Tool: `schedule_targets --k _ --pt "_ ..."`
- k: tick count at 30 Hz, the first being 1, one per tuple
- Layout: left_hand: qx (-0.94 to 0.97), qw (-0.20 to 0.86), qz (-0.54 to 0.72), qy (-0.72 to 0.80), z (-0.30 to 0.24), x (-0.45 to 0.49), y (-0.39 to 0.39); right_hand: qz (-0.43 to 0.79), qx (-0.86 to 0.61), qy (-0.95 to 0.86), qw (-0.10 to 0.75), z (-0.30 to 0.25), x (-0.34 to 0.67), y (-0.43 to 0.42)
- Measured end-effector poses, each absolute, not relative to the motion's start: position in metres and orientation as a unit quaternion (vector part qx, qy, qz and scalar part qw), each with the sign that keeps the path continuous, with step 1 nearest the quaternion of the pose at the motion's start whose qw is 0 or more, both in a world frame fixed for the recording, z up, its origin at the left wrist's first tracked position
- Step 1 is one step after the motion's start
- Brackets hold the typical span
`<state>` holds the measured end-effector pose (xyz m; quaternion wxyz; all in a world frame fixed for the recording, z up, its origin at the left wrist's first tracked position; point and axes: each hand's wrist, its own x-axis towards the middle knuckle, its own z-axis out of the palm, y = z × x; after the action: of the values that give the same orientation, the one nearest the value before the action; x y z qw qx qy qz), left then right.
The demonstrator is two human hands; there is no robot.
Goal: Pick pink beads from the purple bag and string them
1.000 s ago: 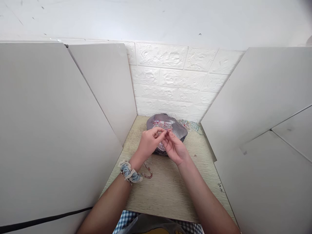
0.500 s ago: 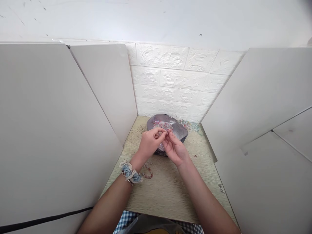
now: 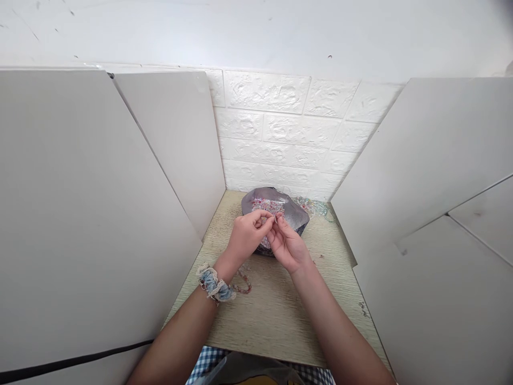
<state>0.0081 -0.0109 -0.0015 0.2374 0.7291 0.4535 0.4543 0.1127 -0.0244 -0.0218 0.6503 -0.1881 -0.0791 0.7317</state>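
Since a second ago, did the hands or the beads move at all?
Hardly anything changed. The left hand and right hand stay fingertip to fingertip over the purple bag of beads, pinching something too small to make out. The bead string on the table near the scrunchie lies where it was.

Single head-worn camera, angled forward and down, close above wooden tabletop [image 3: 276,315], facing white brick wall [image 3: 280,139], grey partition panels [image 3: 80,214] flanking both sides
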Motion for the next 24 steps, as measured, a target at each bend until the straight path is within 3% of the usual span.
schedule_targets --k 24 --pt "0.755 0.165 0.447 0.45 -0.0028 0.0094 -0.0133 0.734 -0.197 -0.049 0.648 -0.0174 0.1097 -0.0272"
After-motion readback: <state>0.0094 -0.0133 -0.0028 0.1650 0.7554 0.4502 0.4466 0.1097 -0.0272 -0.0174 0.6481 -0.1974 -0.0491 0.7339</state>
